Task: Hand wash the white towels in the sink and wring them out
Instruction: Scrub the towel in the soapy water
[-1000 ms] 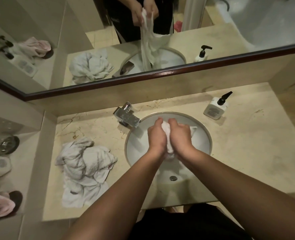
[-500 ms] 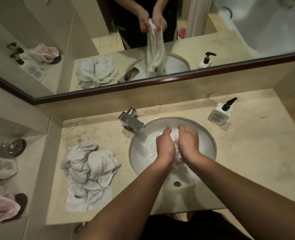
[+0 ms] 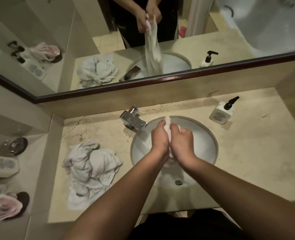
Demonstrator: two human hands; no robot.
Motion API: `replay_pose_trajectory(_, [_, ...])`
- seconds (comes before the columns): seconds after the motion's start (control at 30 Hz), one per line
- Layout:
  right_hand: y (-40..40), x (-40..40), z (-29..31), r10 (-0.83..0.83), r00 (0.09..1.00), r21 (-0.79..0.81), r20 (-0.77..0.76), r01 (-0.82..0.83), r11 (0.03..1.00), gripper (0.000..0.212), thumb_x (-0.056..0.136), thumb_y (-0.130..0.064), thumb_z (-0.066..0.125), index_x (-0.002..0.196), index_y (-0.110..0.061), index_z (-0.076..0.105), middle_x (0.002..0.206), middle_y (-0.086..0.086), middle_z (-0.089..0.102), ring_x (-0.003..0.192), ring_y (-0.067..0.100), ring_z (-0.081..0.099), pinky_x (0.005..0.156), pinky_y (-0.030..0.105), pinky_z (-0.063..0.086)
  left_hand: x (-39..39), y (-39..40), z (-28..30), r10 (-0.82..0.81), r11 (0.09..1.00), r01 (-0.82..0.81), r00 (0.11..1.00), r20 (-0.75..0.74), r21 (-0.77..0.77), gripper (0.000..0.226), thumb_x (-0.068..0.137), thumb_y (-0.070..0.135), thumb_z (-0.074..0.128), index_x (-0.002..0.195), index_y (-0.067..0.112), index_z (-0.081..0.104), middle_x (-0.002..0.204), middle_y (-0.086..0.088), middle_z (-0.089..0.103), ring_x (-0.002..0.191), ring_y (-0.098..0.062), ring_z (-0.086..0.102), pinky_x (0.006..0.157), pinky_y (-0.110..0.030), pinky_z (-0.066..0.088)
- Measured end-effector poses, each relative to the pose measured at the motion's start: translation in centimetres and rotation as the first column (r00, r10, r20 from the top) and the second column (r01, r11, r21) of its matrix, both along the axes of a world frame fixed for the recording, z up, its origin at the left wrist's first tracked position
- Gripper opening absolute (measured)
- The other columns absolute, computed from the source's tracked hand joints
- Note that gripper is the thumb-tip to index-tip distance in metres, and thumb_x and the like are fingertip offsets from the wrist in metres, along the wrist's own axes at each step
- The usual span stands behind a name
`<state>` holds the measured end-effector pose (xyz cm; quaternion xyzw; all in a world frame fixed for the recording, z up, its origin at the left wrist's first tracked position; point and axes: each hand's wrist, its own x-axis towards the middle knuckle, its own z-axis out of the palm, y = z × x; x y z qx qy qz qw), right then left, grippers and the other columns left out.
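A white towel (image 3: 167, 126) is bunched between my two hands above the round white sink (image 3: 207, 144). My left hand (image 3: 159, 140) grips its left side and my right hand (image 3: 182, 142) grips its right side, palms facing each other. Only a small tuft shows above my fingers; the rest hangs hidden below my hands. The mirror shows the towel hanging down from both hands into the basin. A pile of white towels (image 3: 91, 168) lies crumpled on the counter left of the sink.
A chrome tap (image 3: 133, 119) stands at the sink's back left. A white pump bottle (image 3: 222, 111) sits at the back right of the marble counter (image 3: 255, 161). On the left ledge are a glass (image 3: 13, 145), a white soap dish (image 3: 1, 166) and a pink cloth (image 3: 4, 207).
My hands have stayed pressed around the towel over the sink, shifting slightly against each other. The loose towel flap seen at the right a second ago is gone from sight.
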<state>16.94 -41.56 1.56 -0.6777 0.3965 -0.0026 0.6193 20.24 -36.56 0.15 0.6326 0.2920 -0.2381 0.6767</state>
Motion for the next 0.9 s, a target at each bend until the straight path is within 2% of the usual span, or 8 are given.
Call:
replay_pose_trajectory(0.13, [-1.6, 1.5, -0.5, -0.125, 0.99, 0.069, -0.057, 0.129, 0.989, 0.039, 0.08, -0.037, 0.05, 0.066, -0.003, 0.064, 0.068, 0.013, 0.071, 0.07, 0.037, 0.069, 0.071, 0.049, 0.056, -0.7, -0.5, -0.2, -0.064, 0.996, 0.064, 0.998, -0.002, -0.057, 0.037, 0.099, 0.032, 0.052, 0.069, 0.013, 0.061, 0.063, -0.006, 0.064, 0.059, -0.021, 0.061, 0.062, -0.029, 0.045])
replay_pose_trajectory(0.3, [1.5, -0.1, 0.8, 0.008, 1.0, 0.069, -0.015, -0.007, 0.998, 0.039, 0.091, -0.034, 0.052, 0.065, -0.007, 0.06, 0.063, 0.009, 0.066, 0.064, 0.03, 0.065, 0.064, 0.039, 0.051, 0.6, 1.2, -1.1, 0.035, 0.999, -0.035, 0.999, -0.002, -0.041, 0.043, 0.098, 0.036, 0.052, 0.061, 0.017, 0.054, 0.053, 0.002, 0.058, 0.056, -0.019, 0.056, 0.063, -0.03, 0.042])
replay_pose_trajectory(0.4, [-0.2, 1.2, -0.1, -0.08, 0.994, 0.086, -0.073, 0.086, 0.993, 0.04, 0.08, -0.041, 0.049, 0.063, -0.006, 0.061, 0.066, 0.013, 0.069, 0.069, 0.036, 0.068, 0.068, 0.045, 0.055, -0.5, 0.7, -0.9, -0.052, 0.998, 0.053, 0.998, 0.026, -0.027, 0.039, 0.097, 0.035, 0.053, 0.064, 0.015, 0.059, 0.061, -0.004, 0.062, 0.06, -0.02, 0.06, 0.061, -0.028, 0.044])
replay_pose_trajectory(0.47, [-1.0, 1.3, -0.3, -0.115, 0.989, 0.097, -0.096, 0.124, 0.988, 0.036, 0.084, -0.035, 0.05, 0.062, -0.007, 0.06, 0.064, 0.013, 0.068, 0.067, 0.036, 0.067, 0.064, 0.04, 0.051, -1.2, 0.4, -1.3, -0.085, 0.996, 0.086, 0.996, 0.039, -0.03, 0.039, 0.099, 0.033, 0.051, 0.066, 0.015, 0.06, 0.061, -0.004, 0.062, 0.056, -0.018, 0.06, 0.06, -0.028, 0.044])
replay_pose_trajectory(0.6, [1.2, -1.0, 0.4, 0.011, 0.997, 0.066, -0.08, -0.006, 0.998, 0.038, 0.092, -0.035, 0.051, 0.069, -0.005, 0.06, 0.063, 0.012, 0.063, 0.059, 0.031, 0.061, 0.056, 0.036, 0.046, -0.7, 1.5, -1.5, 0.029, 0.999, -0.029, 1.0, 0.005, -0.026, 0.036, 0.094, 0.039, 0.053, 0.067, 0.016, 0.058, 0.06, -0.001, 0.061, 0.062, -0.021, 0.06, 0.072, -0.034, 0.047])
replay_pose_trajectory(0.67, [1.6, -1.1, 0.4, 0.022, 0.997, 0.102, -0.08, -0.014, 0.995, 0.039, 0.093, -0.038, 0.052, 0.078, -0.004, 0.065, 0.07, 0.008, 0.069, 0.064, 0.028, 0.067, 0.056, 0.03, 0.047, -0.6, 1.7, -1.1, 0.02, 0.999, -0.022, 0.999, -0.035, -0.043, 0.037, 0.089, 0.044, 0.053, 0.07, 0.014, 0.063, 0.067, -0.006, 0.065, 0.069, -0.025, 0.063, 0.074, -0.036, 0.048])
replay_pose_trajectory(0.8, [-0.2, 1.0, 0.0, -0.121, 0.99, 0.096, -0.078, 0.128, 0.987, 0.036, 0.083, -0.036, 0.051, 0.066, -0.006, 0.063, 0.069, 0.017, 0.07, 0.069, 0.037, 0.068, 0.066, 0.046, 0.055, -0.8, 0.6, -0.8, -0.05, 0.998, 0.049, 0.999, -0.018, -0.047, 0.034, 0.093, 0.04, 0.053, 0.075, 0.014, 0.066, 0.075, -0.009, 0.071, 0.067, -0.024, 0.067, 0.07, -0.032, 0.05])
replay_pose_trajectory(0.9, [1.1, 0.5, 0.8, -0.055, 0.997, 0.045, -0.057, 0.058, 0.997, 0.037, 0.09, -0.031, 0.051, 0.065, -0.006, 0.059, 0.064, 0.014, 0.064, 0.064, 0.034, 0.063, 0.064, 0.044, 0.052, 0.2, 1.3, -0.5, -0.001, 1.0, 0.001, 1.0, -0.011, -0.03, 0.034, 0.082, 0.047, 0.057, 0.071, 0.015, 0.063, 0.068, -0.006, 0.067, 0.067, -0.025, 0.063, 0.072, -0.034, 0.048])
